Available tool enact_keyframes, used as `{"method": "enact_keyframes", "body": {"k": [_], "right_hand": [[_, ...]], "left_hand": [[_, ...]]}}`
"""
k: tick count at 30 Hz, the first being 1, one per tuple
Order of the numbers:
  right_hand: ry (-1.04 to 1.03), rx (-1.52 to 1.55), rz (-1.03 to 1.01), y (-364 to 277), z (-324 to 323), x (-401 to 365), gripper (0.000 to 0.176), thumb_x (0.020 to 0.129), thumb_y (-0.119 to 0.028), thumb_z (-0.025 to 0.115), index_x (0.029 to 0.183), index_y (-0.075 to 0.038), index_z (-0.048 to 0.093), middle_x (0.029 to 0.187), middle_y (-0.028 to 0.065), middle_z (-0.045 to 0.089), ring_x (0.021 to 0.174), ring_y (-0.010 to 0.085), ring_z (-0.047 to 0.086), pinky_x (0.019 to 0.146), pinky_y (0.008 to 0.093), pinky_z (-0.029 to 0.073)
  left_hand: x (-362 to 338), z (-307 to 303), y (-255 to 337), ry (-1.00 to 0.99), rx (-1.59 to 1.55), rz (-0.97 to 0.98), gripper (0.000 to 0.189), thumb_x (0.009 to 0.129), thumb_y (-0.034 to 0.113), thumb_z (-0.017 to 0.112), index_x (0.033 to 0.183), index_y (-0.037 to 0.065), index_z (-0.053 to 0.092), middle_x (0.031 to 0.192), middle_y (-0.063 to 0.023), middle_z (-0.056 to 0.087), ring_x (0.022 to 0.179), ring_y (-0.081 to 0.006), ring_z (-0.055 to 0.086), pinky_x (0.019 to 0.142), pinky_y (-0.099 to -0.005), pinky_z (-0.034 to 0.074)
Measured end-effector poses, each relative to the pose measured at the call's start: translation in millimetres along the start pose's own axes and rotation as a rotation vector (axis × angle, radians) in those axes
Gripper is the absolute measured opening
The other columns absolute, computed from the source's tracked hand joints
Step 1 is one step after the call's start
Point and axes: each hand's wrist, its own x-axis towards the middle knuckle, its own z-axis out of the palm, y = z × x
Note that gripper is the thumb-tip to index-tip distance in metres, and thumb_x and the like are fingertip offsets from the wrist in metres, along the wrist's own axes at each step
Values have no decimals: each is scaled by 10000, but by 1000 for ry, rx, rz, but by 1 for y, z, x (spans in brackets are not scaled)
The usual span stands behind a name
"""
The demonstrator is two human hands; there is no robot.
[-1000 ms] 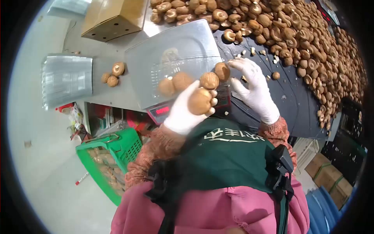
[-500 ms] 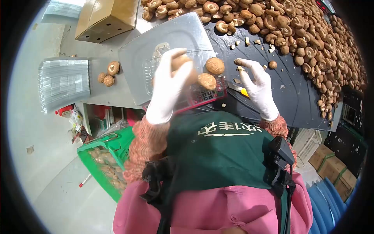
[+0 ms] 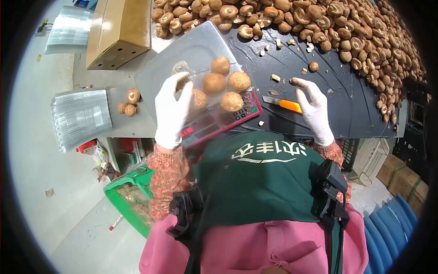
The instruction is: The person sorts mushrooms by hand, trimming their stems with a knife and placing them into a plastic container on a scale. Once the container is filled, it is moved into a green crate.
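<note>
My left hand [image 3: 173, 107], in a white glove, is over the left end of a clear plastic tray on the scale. A brown mushroom [image 3: 182, 84] shows partly between its thumb and fingers; the rest is hidden. Several round shiitake mushrooms [image 3: 213, 83] sit in the tray to its right. Below them, the scale [image 3: 153, 68] shows its metal plate and red-edged keypad. My right hand [image 3: 314, 107], also gloved, is held above the black table covering with thumb and fingers apart. Left of it lies a utility knife [image 3: 288, 106] with an orange handle.
A large heap of shiitake mushrooms [image 3: 356, 41] covers the far right. Cut stems [image 3: 275, 78] lie on the black sheet. To the left are a cardboard box [image 3: 121, 34], stacked clear trays [image 3: 82, 116] and three mushrooms [image 3: 132, 97]. Below is a green crate [image 3: 116, 201].
My left hand has moved left across the tray, and more mushrooms now show there. My right hand stays near the knife, whose handle is more exposed. The whole view has shifted slightly.
</note>
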Motion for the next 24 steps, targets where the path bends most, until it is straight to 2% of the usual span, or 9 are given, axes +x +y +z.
{"method": "enact_keyframes", "body": {"k": [2,5,6,10,16,19,21,22,24], "right_hand": [[-6,-7,-20,1,5,0,247,907,-37,631,1150,-32,678,1086,124,700,1032,247,673,927,325,504],[-14,-54,-79,0,10,5,243,897,-44,628,1134,-52,685,1051,125,696,1004,282,669,903,349,515],[-12,-54,-92,-4,12,7,240,898,-54,626,1131,-58,686,1049,122,694,1001,288,664,902,359,515],[-20,-73,-69,-1,3,6,240,912,-121,610,1136,-83,684,1045,106,683,1011,295,638,916,392,503],[71,-108,27,34,-14,-8,227,906,-120,611,1118,-75,681,1007,122,672,986,304,632,892,392,503],[75,-127,81,46,-23,-12,229,912,-111,610,1125,-63,680,1013,124,676,980,294,642,884,378,508],[48,-150,125,53,-27,-8,232,926,-91,610,1141,-44,681,1036,126,686,988,276,661,886,352,515],[73,-211,60,59,-27,-3,230,920,-87,611,1132,-44,688,1023,127,691,973,288,659,883,355,517],[145,-180,27,76,-25,9,215,908,-119,619,1105,-62,684,990,135,685,952,322,645,857,399,513]], "left_hand": [[-6,8,9,17,58,21,272,909,85,680,1170,8,658,1082,-61,676,991,-145,644,907,-276,502],[1,30,7,123,353,372,369,840,148,751,1177,31,656,1053,-115,666,957,-245,654,878,-352,511],[5,38,14,148,395,403,411,818,178,772,1186,41,651,1057,-137,665,955,-284,645,877,-379,509],[32,65,15,117,548,469,366,802,197,778,1105,36,648,1021,-125,663,940,-307,644,849,-409,504],[39,52,14,92,364,475,350,757,85,783,1076,28,650,981,-123,661,865,-272,654,793,-370,519],[30,35,22,-110,485,399,412,777,153,748,1158,42,638,1065,-119,645,1010,-315,598,962,-440,435],[21,37,9,-60,648,544,457,804,164,721,1231,41,616,1156,-126,623,1103,-321,564,1039,-463,380],[20,36,13,-139,644,446,541,788,184,744,1283,29,591,1245,-153,597,1177,-341,535,1066,-483,367],[14,42,36,-95,606,457,607,777,216,762,1317,20,566,1300,-170,572,1224,-359,509,1087,-486,352]]}}
